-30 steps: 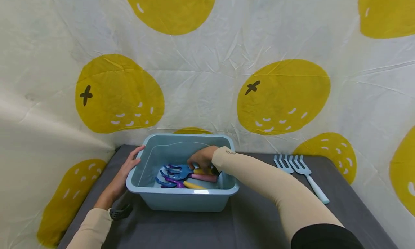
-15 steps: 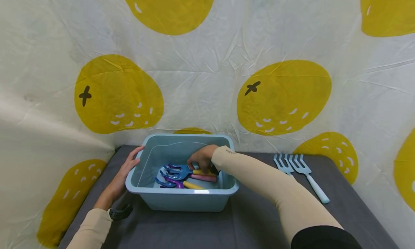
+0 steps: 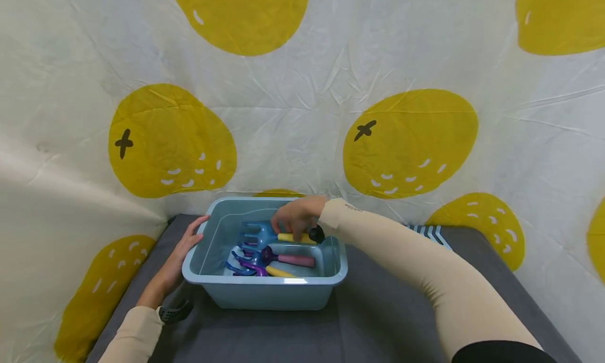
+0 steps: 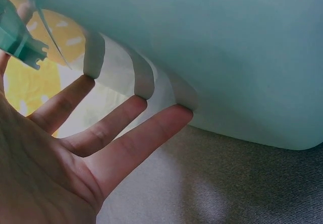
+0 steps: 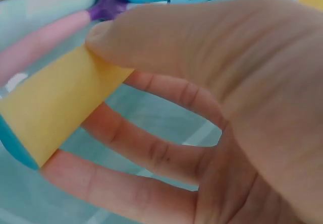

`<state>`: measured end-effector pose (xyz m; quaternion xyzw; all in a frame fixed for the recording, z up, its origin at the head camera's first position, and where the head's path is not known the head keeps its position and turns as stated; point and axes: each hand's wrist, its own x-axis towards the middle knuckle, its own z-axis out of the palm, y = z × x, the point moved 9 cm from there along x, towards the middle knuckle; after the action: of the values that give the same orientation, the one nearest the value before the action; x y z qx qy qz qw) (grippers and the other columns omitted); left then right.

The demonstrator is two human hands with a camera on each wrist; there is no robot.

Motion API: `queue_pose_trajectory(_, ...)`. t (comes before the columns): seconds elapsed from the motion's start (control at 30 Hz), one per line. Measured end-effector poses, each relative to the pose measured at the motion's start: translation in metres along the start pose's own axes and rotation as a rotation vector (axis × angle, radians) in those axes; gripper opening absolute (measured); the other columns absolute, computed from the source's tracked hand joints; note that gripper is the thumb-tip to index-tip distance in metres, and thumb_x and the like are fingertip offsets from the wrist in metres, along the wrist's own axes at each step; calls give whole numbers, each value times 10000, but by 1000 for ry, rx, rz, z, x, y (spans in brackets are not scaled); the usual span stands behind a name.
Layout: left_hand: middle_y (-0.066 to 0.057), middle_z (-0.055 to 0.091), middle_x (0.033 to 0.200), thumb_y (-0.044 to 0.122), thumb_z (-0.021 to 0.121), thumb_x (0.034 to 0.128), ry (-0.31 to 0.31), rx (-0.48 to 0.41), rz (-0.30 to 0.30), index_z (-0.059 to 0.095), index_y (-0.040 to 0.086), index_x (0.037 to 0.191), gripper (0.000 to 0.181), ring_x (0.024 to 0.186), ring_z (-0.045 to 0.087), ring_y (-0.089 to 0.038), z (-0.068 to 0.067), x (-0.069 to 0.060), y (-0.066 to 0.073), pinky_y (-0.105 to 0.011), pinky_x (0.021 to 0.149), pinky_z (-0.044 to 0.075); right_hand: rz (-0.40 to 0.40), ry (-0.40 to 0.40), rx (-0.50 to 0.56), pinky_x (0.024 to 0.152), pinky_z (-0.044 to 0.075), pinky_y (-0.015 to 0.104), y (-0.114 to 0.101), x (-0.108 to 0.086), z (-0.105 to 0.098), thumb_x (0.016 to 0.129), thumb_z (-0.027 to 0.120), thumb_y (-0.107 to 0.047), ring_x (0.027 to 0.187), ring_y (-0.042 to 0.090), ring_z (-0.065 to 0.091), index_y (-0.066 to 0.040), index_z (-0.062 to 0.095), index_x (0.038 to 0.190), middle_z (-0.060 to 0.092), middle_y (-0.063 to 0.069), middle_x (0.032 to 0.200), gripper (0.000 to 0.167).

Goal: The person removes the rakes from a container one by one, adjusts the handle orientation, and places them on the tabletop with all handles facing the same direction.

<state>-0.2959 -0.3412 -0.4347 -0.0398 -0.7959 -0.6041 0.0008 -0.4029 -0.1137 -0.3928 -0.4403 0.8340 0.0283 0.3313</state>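
A light blue plastic basin (image 3: 264, 294) holds several small rakes. My right hand (image 3: 299, 216) is inside it, gripping the yellow handle (image 3: 288, 237) of a blue rake whose tines (image 3: 257, 231) point left. In the right wrist view, thumb and fingers of my hand (image 5: 202, 108) pinch that yellow handle (image 5: 60, 98). Below it in the head view lie a pink-handled purple rake (image 3: 295, 260) and a yellow-handled purple one (image 3: 281, 272). My left hand (image 3: 181, 250) rests on the basin's left rim; its straight fingertips touch the outer wall (image 4: 242, 72) in the left wrist view.
The basin stands on a table with a dark grey cloth (image 3: 378, 310). Light blue fork tines (image 3: 430, 234) show at the back right, partly hidden behind my right sleeve. A white curtain (image 3: 293, 142) with yellow fruit shapes hangs behind the table.
My right hand has moved up and back within the basin, and the yellow-handled blue rake has come away from the pink-handled one with it. My left hand has stayed at the rim.
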Motion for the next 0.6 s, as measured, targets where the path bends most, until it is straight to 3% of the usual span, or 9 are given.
queue_pose_trajectory(0.3,-122,59,1683,456,315,1100,9,8,3,137,311,1642,589,1405,260,-444,-6,3,2,-709,1095,287,17,67,-30,627,599,362,-13,-60,-39,909,776,-92,919,217,655,-265,581,1284,603,1,1149,457)
queue_pose_trajectory(0.5,-124,43,1687,456,311,1101,-2,5,-16,129,308,1643,591,1410,251,-444,-5,4,-2,-718,1101,283,26,106,33,609,605,359,-6,-96,-51,906,775,-82,1039,215,621,-237,566,1341,584,33,1258,507)
queue_pose_trajectory(0.6,-125,51,1684,459,306,1101,-2,8,-15,127,310,1643,590,1404,259,-438,-6,5,-2,-697,1096,299,27,136,54,618,609,380,1,-112,-56,899,786,-85,1017,228,634,-220,564,1336,586,50,1232,508)
